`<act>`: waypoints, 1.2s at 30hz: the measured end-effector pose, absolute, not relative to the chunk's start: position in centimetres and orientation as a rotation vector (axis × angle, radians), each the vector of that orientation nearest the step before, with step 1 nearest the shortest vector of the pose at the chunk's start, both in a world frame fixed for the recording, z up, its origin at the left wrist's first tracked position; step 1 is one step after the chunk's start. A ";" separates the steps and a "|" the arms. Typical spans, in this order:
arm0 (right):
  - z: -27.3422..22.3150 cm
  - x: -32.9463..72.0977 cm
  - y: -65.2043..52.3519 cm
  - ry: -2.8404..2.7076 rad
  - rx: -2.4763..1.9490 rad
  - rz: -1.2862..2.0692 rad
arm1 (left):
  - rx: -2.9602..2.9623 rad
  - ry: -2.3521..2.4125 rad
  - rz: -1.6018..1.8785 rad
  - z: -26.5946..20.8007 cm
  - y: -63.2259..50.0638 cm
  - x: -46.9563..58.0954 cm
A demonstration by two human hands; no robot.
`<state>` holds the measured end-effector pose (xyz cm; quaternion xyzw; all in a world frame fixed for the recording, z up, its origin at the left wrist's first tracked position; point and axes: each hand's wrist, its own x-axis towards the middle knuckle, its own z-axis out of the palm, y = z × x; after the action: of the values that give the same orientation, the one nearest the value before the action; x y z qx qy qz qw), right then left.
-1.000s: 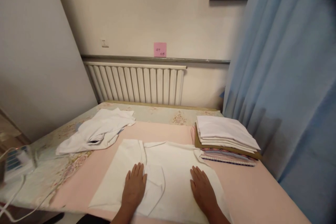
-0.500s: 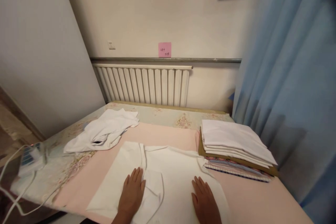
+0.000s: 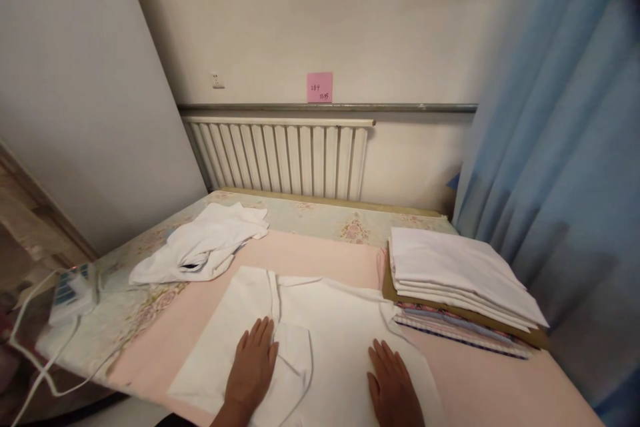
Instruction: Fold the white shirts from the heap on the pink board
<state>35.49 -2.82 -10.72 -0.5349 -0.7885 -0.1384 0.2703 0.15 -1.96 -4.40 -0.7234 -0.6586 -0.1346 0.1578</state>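
A white shirt-like garment (image 3: 335,320) lies spread on the pink cloth (image 3: 320,247), its left side folded inward with a sleeve over the body. Its lower end runs out of the frame. My left hand (image 3: 253,360) rests flat on the folded left part, fingers stretched out. On the right half of the garment lies my right hand (image 3: 393,380), also flat with its fingers extended. Neither hand grips anything.
Right of the garment stands a stack of folded cloths (image 3: 460,273), white on top. A crumpled white garment (image 3: 205,247) lies at the back left. A power strip (image 3: 73,293) with white cables sits at the left edge. Behind are a radiator (image 3: 285,153) and a blue curtain (image 3: 555,147).
The camera view has shifted slightly, so the surroundings appear moved. Both hands stay flat on the garment in nearly the same places.
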 end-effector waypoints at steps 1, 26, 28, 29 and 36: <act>-10.7 35.5 -2.8 -2.117 -1.437 -0.366 | -2.069 -1.888 -0.391 -4.4 -1.9 0.2; -9.1 35.0 -3.5 -2.143 -1.554 -0.482 | -2.079 -1.944 -0.493 -5.0 -2.0 0.1; -9.0 34.9 -3.5 -2.152 -1.571 -0.471 | -2.082 -1.937 -0.491 -5.0 -2.0 0.1; -9.0 34.9 -3.6 -2.152 -1.579 -0.465 | -2.081 -1.935 -0.490 -5.0 -2.1 0.1; -9.4 35.0 -3.4 -2.108 -1.543 -0.425 | -2.066 -1.983 -0.450 -4.7 -2.3 0.2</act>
<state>35.00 -3.44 -9.39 -0.5653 -0.7721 -0.1558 0.2448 0.25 -2.28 -4.73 -0.7074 -0.6791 -0.1542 0.1212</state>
